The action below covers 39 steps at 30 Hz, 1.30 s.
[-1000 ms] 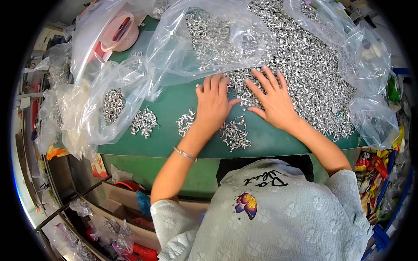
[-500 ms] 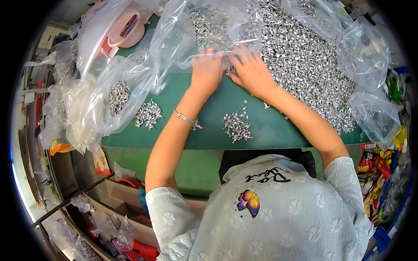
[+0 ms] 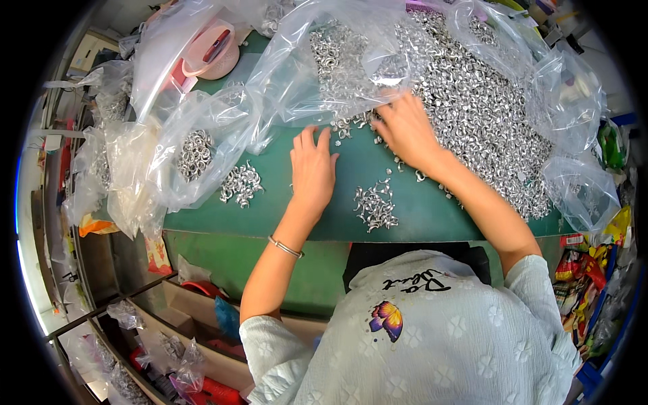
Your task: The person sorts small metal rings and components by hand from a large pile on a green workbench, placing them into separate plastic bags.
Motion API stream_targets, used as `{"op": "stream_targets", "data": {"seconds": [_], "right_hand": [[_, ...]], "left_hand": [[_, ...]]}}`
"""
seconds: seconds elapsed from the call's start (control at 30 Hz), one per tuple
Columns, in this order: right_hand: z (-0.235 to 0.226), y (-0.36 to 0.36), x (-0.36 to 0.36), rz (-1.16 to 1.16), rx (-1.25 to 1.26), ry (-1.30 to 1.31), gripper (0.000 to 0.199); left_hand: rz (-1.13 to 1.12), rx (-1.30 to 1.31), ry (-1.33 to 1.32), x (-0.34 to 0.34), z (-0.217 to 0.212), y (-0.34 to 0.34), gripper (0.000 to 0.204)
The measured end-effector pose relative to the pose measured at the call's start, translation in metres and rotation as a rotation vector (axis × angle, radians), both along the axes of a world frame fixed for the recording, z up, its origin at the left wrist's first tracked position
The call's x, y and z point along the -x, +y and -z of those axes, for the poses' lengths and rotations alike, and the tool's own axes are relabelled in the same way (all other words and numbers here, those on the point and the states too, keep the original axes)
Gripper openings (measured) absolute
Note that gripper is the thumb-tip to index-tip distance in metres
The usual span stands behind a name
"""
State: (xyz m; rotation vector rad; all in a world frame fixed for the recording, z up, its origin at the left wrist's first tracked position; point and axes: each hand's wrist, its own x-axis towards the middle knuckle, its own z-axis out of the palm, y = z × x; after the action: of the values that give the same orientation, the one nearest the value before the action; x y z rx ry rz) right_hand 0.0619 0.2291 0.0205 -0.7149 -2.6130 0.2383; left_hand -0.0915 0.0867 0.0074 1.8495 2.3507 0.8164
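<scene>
My left hand (image 3: pixel 312 167) lies flat on the green table top (image 3: pixel 418 216), fingers spread, holding nothing. My right hand (image 3: pixel 405 129) rests palm down on the near edge of a large heap of small silver metal parts (image 3: pixel 486 115), which lies on a spread clear plastic sheet. Whether its fingers grip any parts is hidden. A small pile of the same parts (image 3: pixel 375 202) sits on the table between my forearms. Another small pile (image 3: pixel 241 183) lies left of my left hand.
A clear plastic bag with more silver parts (image 3: pixel 194 152) stands at the left. A pink round dish (image 3: pixel 214 54) sits at the back left. Crumpled clear bags (image 3: pixel 580 189) line the right side. Shelves with bags and clutter (image 3: pixel 155 337) are below the table.
My left hand has drawn back from the heap toward me and now lies on the bare green surface. My right hand stays at the heap's edge.
</scene>
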Motion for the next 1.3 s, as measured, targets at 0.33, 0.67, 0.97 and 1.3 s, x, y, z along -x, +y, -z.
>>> {"op": "stream_targets", "data": {"seconds": [0.33, 0.67, 0.97, 1.3], "right_hand": [[0.021, -0.010, 0.034, -0.138, -0.069, -0.072, 0.061], [0.027, 0.001, 0.061, -0.455, 0.175, 0.147, 0.042], [0.022, -0.002, 0.047, -0.244, -0.016, 0.016, 0.043], [0.010, 0.014, 0.013, -0.377, 0.050, 0.049, 0.021]], "left_hand": [[0.049, -0.118, -0.232, 0.028, 0.023, 0.041, 0.034], [0.108, -0.127, -0.151, 0.056, 0.022, 0.023, 0.043], [0.130, -0.161, -0.059, 0.051, 0.017, 0.027, 0.042], [0.033, -0.248, -0.359, 0.066, 0.012, 0.016, 0.030]]}}
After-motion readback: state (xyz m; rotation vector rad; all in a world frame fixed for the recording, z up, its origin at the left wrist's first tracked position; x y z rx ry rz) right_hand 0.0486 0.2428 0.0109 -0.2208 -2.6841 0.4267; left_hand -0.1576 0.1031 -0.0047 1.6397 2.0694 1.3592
